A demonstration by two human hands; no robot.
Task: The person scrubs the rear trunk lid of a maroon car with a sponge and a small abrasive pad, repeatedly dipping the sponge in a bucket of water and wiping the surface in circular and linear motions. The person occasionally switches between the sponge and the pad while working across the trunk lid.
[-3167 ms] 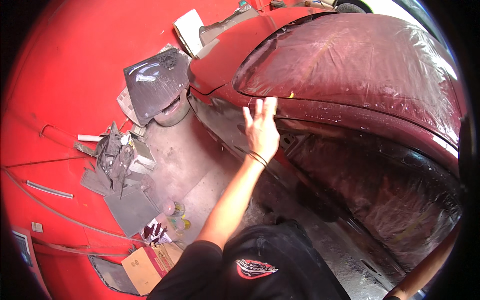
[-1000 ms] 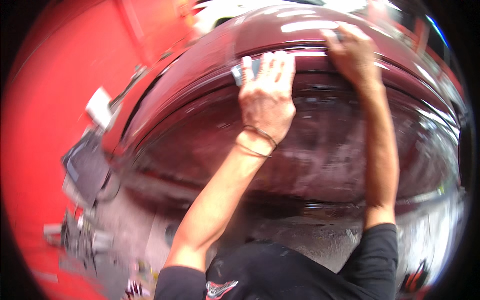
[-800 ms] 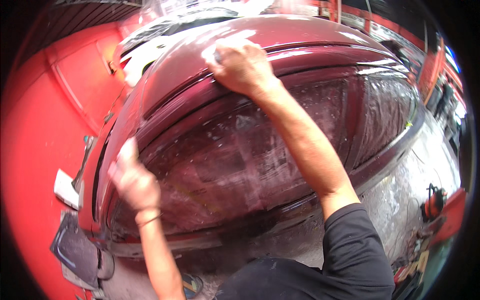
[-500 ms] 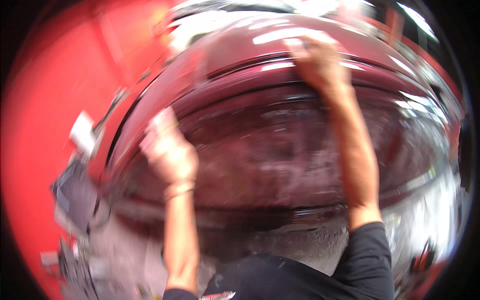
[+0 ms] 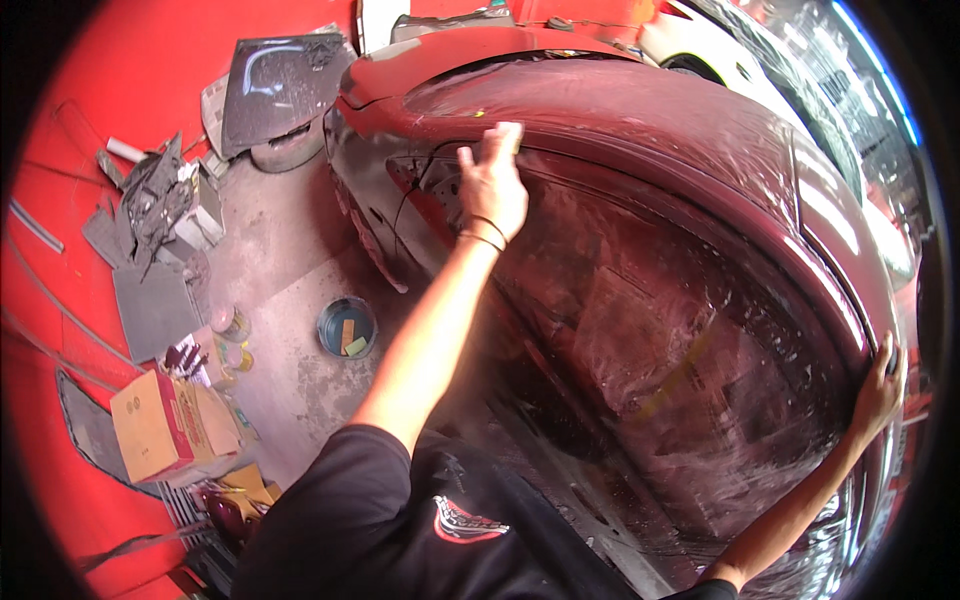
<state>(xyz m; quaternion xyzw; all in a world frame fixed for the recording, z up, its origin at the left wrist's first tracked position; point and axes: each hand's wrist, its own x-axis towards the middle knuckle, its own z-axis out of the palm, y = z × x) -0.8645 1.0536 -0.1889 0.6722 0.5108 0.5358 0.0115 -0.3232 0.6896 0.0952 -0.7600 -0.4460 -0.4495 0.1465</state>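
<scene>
A dark red car body (image 5: 610,95) stretches across the view, with a long door opening along its side. Wrinkled, red-dusted plastic film (image 5: 640,330) covers that opening. My left hand (image 5: 495,190), a thin dark band at its wrist, is at the front upper corner of the opening with fingers outstretched and nothing in it. Whether it touches the panel I cannot tell. Far to the right, my right hand (image 5: 880,395) lies along the curved roof edge (image 5: 835,285), fingers extended against the paintwork. A small dark spot shows between its fingers; I cannot make out what it is.
On the floor at left stand a dark bucket (image 5: 347,328) with small blocks inside and a cardboard box (image 5: 165,425). A dark panel (image 5: 280,90) leans by the red wall (image 5: 60,260). Another, white car (image 5: 700,40) stands beyond.
The view has swung left and steadied from blur, bringing the floor and bucket in. Both hands now lie farther apart along the car's side, the right one low at the far right.
</scene>
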